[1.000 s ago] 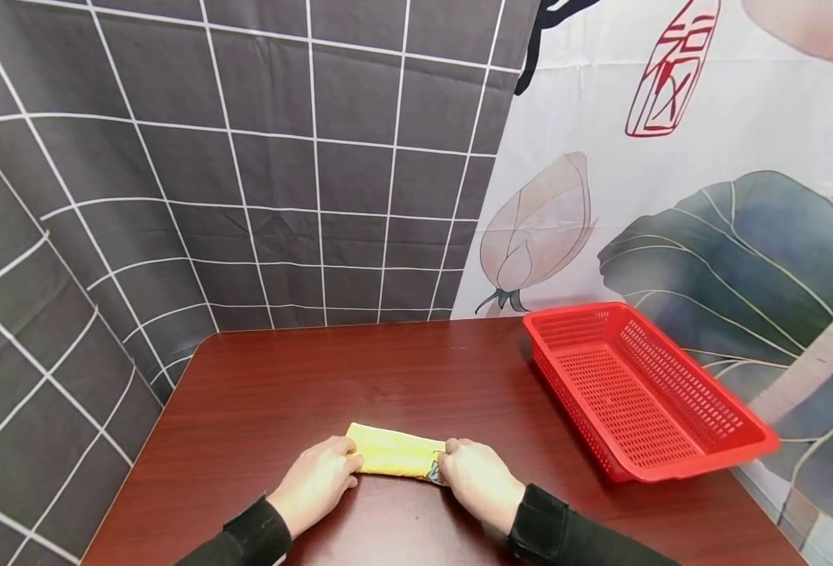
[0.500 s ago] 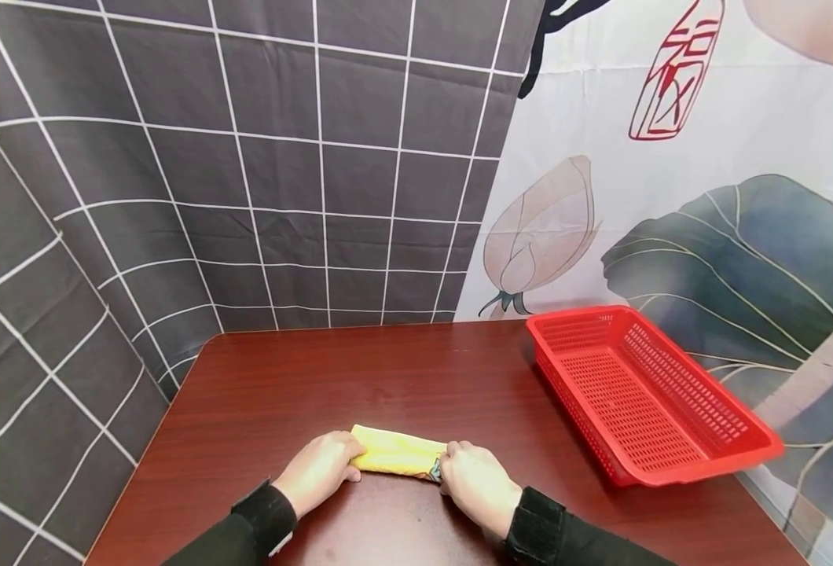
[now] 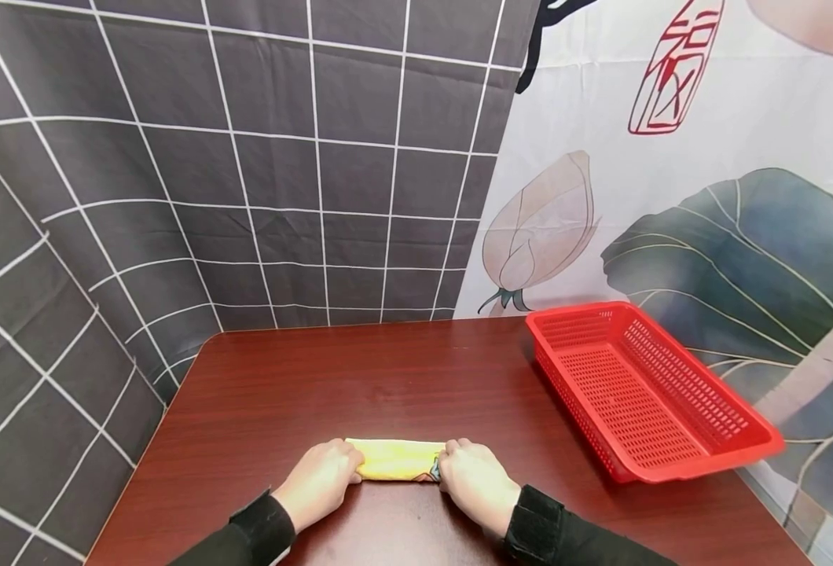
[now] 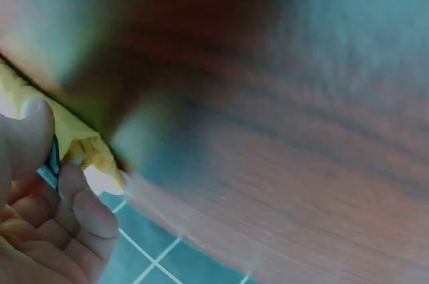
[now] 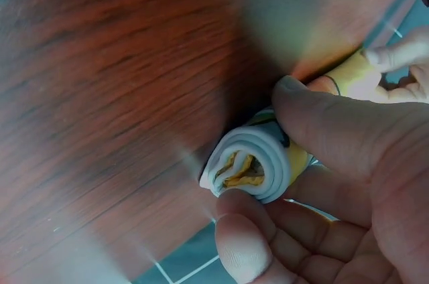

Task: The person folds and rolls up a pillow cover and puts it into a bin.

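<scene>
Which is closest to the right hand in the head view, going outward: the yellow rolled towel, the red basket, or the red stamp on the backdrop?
1. The yellow rolled towel: in the grip of the right hand, at its left side.
2. The red basket: on the table, off to the right and farther back.
3. The red stamp: high on the backdrop, upper right, farthest.

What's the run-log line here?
left hand: grips rolled yellow cloth | right hand: grips its other end | red basket: empty

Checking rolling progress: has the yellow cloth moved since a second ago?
Yes. The yellow cloth has rolled slightly toward the table's near edge.
</scene>
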Motion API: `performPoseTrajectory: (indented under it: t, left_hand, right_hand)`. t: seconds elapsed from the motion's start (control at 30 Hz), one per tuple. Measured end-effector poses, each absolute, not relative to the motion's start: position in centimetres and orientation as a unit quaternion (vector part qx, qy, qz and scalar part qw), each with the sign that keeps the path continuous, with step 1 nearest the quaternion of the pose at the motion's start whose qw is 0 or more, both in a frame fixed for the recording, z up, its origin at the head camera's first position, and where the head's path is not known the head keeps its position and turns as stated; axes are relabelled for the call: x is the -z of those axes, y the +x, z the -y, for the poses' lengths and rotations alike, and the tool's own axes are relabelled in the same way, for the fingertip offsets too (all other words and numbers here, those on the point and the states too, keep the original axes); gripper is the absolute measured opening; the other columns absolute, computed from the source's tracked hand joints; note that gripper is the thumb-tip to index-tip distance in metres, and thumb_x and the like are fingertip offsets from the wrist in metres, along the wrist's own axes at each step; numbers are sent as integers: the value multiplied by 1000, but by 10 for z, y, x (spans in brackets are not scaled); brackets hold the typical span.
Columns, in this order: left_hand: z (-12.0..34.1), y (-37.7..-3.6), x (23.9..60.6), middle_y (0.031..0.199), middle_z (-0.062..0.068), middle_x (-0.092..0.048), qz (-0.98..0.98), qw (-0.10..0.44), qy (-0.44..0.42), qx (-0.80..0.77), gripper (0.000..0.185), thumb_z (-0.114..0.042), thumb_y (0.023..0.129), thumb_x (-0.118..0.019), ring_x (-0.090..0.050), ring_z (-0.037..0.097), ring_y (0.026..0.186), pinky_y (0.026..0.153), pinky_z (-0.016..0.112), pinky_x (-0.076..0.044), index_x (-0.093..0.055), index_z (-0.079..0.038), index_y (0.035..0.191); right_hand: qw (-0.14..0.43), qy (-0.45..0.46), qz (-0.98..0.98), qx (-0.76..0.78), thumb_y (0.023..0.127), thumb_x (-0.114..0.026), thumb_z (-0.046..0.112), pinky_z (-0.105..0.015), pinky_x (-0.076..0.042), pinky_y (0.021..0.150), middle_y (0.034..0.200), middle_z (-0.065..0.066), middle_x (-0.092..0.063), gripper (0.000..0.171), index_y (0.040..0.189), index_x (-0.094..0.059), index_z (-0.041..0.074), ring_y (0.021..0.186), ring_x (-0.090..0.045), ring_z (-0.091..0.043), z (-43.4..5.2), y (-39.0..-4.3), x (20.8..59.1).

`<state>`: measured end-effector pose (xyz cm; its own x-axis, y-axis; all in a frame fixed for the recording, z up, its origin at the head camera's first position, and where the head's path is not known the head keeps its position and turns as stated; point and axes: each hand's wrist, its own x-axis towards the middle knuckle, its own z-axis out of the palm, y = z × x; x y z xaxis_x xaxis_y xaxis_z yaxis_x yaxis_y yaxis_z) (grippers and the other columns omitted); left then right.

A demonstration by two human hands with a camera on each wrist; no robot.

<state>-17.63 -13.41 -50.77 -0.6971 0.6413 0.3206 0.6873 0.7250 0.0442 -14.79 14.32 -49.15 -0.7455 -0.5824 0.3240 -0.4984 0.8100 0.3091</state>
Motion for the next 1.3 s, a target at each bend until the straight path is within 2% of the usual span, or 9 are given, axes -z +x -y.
performPoseTrajectory:
  t: [0.13,0.2,0.43,0.57,0.67,0.83,0.97,1.13,1.3]
  left_hand:
    - [135,-169,505,72,-7,-61,924,104,-356,91,28,-21,80,-88,-57,12,67,62,33,-50,-62,-20,73]
    - [136,-169,501,70,-8,-61,933,63,-339,105,26,-23,80,-88,-54,10,64,61,33,-48,-64,-20,73]
    - [144,-193,475,54,-16,-46,917,-178,-283,219,34,-20,81,-90,-40,2,48,48,23,-36,-64,-19,59]
    - [137,-206,464,46,-14,-40,915,-257,-231,208,39,-16,81,-92,-33,6,37,38,21,-29,-63,-18,55]
    - [125,-211,461,44,-8,-43,932,-264,-188,164,36,-18,76,-96,-37,10,36,37,23,-32,-66,-14,58]
    - [114,-226,484,52,5,-57,955,-232,-165,87,39,-25,69,-102,-55,18,40,44,32,-50,-68,-6,72]
    - [120,-239,511,56,6,-61,957,-219,-175,74,43,-33,68,-102,-59,18,41,43,32,-51,-70,-7,80]
    - [118,-227,487,55,11,-61,954,-238,-144,111,38,-28,71,-101,-59,24,40,40,38,-53,-72,-7,84]
    - [120,-215,459,54,11,-62,947,-255,-132,143,34,-24,74,-99,-56,22,38,39,37,-52,-71,-7,81]
  right_hand:
    - [218,295,924,109,72,-90,26,-28,-48,55,69,1,-58,25,72,-67,15,63,-56,-16,-142,-144,492]
    - [213,296,925,110,70,-92,29,-28,-48,55,69,2,-59,27,72,-68,16,63,-56,-16,-141,-141,492]
    - [162,303,935,91,70,-93,45,-27,-52,60,70,4,-59,35,73,-70,18,65,-58,-14,-138,-130,489]
    - [140,302,940,75,71,-94,48,-27,-52,60,73,4,-55,37,74,-71,18,64,-57,-14,-136,-126,490]
    - [136,302,941,66,71,-94,47,-27,-51,59,73,4,-53,37,74,-71,18,63,-56,-14,-136,-125,490]
    - [166,313,932,74,66,-92,49,-26,-50,58,68,5,-55,37,70,-69,20,61,-57,-13,-138,-125,489]
    - [154,333,929,59,68,-89,46,-23,-47,56,64,6,-56,36,69,-64,20,59,-57,-10,-139,-127,486]
    - [60,345,937,12,75,-89,38,-27,-48,55,63,5,-59,38,73,-58,17,57,-57,-9,-140,-134,475]
    - [-52,340,938,-49,80,-89,32,-24,-41,53,60,12,-45,38,69,-56,19,56,-40,-4,-142,-151,465]
